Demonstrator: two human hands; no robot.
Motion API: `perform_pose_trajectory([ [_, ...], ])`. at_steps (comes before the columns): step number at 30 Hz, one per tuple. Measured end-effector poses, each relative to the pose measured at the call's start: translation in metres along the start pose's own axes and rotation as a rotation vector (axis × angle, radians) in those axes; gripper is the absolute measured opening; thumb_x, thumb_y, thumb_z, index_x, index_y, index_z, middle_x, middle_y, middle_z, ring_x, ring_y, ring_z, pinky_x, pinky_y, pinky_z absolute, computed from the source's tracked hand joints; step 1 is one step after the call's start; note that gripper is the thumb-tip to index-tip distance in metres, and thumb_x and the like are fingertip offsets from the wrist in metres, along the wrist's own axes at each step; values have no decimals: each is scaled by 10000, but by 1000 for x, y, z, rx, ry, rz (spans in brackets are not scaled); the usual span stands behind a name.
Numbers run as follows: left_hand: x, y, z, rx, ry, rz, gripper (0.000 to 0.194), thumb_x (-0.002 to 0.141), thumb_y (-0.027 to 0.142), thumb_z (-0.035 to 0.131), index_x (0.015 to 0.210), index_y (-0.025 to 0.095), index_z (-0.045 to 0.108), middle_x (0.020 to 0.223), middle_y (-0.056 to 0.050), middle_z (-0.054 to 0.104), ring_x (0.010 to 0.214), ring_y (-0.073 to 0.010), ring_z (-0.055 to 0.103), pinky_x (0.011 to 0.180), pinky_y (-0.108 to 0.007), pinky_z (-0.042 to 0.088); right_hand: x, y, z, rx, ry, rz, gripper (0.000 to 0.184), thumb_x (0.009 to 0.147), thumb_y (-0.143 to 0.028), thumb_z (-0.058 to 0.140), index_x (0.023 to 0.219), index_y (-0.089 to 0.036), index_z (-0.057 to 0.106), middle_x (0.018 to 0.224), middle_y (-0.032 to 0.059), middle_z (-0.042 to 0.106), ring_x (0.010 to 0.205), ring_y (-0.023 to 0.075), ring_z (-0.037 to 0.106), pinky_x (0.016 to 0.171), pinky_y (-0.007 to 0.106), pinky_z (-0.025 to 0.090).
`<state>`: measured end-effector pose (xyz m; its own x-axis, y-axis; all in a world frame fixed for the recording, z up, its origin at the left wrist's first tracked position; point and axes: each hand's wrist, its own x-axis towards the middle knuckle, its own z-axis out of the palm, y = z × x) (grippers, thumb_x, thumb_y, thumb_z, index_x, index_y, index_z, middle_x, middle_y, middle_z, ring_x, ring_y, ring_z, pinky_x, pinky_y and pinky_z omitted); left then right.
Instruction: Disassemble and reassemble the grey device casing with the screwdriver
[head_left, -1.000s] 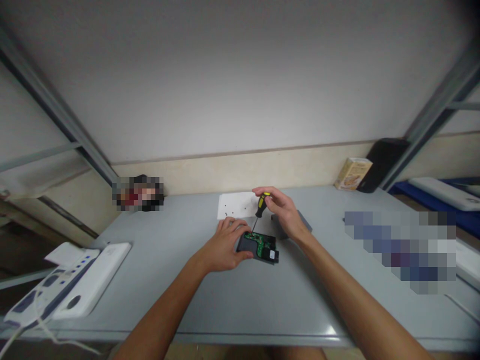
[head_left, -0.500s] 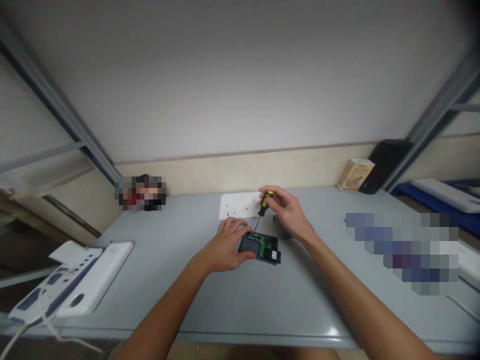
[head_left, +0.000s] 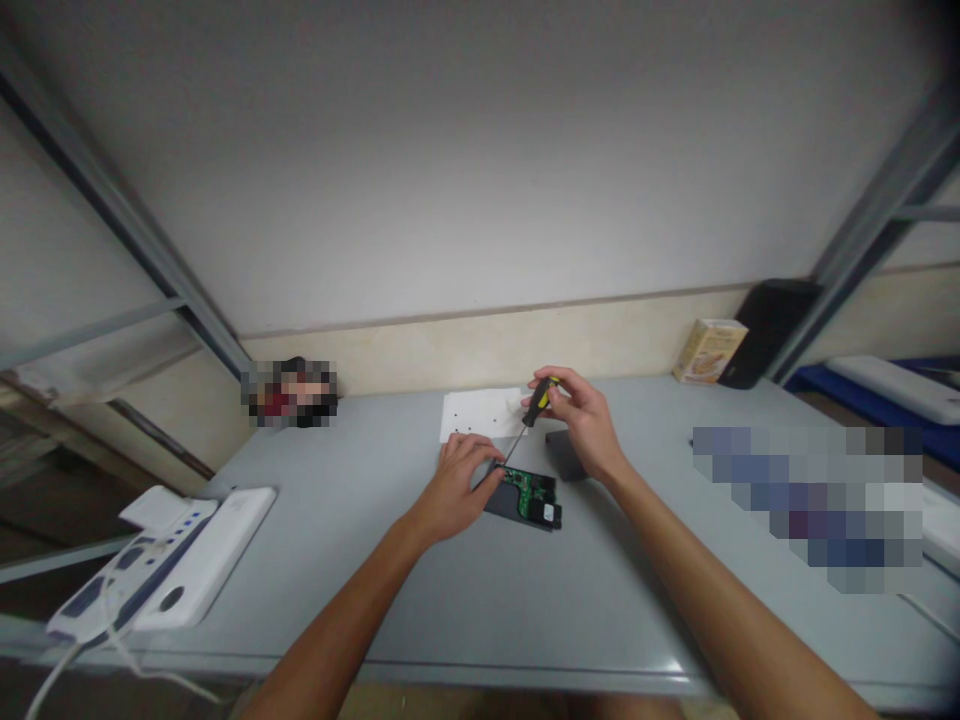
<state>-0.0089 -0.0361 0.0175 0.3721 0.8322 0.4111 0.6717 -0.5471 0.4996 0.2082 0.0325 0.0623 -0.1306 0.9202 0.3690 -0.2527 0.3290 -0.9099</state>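
A yellow-and-black screwdriver (head_left: pixel 538 404) is in my right hand (head_left: pixel 583 418), its fingers closed round the handle. The thin shaft slants down to the left, its tip at the upper left corner of a dark electronic device (head_left: pixel 504 503). A green circuit board (head_left: pixel 529 487) lies exposed in this device. My left hand (head_left: pixel 461 485) rests at the device's left side, thumb and forefinger pinched together by the screwdriver tip; what is between them is too small to tell. Behind the hands lies a white paper sheet (head_left: pixel 480 408) with several tiny dark screws on it.
A dark flat cover (head_left: pixel 564 455) lies on the grey table (head_left: pixel 480 600), partly under my right hand. At the left stand a white power strip (head_left: pixel 135 570) with cables and a white slab-shaped device (head_left: pixel 217 565). A yellow box (head_left: pixel 709 350) and a black speaker-like object (head_left: pixel 772 335) stand back right.
My left thumb has moved from the device's lower edge up to the forefinger at the screwdriver tip. The screwdriver handle leans further right, and my right hand has shifted slightly right.
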Motion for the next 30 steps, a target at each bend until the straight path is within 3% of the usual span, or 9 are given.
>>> perform_pose_trajectory([
  [5, 2, -9, 1, -2, 71, -22, 129, 1000, 285, 582, 955, 237, 693, 1109, -44, 643, 1108, -222, 513, 1035, -418, 387, 1, 0, 0, 29, 13, 4, 291, 889, -431, 673, 1112, -244, 654, 1072, 45, 682, 869, 205, 739, 750, 355, 596],
  [11, 6, -11, 1, 32, 94, -70, 137, 984, 336, 614, 1019, 242, 708, 1097, -44, 654, 1116, -222, 515, 1034, -403, 394, 6, 4, -7, 109, 104, 12, 305, 866, -426, 687, 1109, -247, 641, 1069, 30, 660, 841, 183, 734, 712, 322, 602],
  [15, 11, -8, 5, 70, 72, -79, 181, 972, 378, 638, 1087, 258, 709, 1112, -38, 664, 1114, -229, 515, 1031, -415, 383, 7, 7, -8, 134, 115, 55, 324, 834, -426, 706, 1092, -241, 636, 1065, 31, 663, 828, 178, 728, 711, 320, 602],
  [21, 18, 0, -4, 221, -46, 37, 235, 1044, 344, 508, 1056, 246, 722, 1140, -46, 671, 1109, -232, 498, 990, -422, 364, 8, 11, -11, 147, 168, 65, 343, 809, -442, 713, 1073, -239, 632, 1051, 31, 657, 828, 188, 727, 725, 346, 600],
  [25, 39, -8, -9, 295, -42, 38, 247, 1045, 331, 502, 1059, 242, 732, 1143, -57, 660, 1106, -245, 488, 968, -432, 363, 13, 18, -19, 76, 279, 41, 351, 819, -469, 671, 1076, -234, 632, 1045, 39, 658, 795, 183, 712, 699, 349, 591],
  [30, 78, -33, -2, 303, -41, 33, 198, 981, 369, 621, 1042, 255, 771, 1148, -68, 646, 1127, -266, 471, 999, -455, 360, 15, 22, -28, -70, 369, -51, 311, 858, -419, 603, 1088, -213, 637, 1009, 45, 654, 758, 171, 690, 682, 323, 561],
])
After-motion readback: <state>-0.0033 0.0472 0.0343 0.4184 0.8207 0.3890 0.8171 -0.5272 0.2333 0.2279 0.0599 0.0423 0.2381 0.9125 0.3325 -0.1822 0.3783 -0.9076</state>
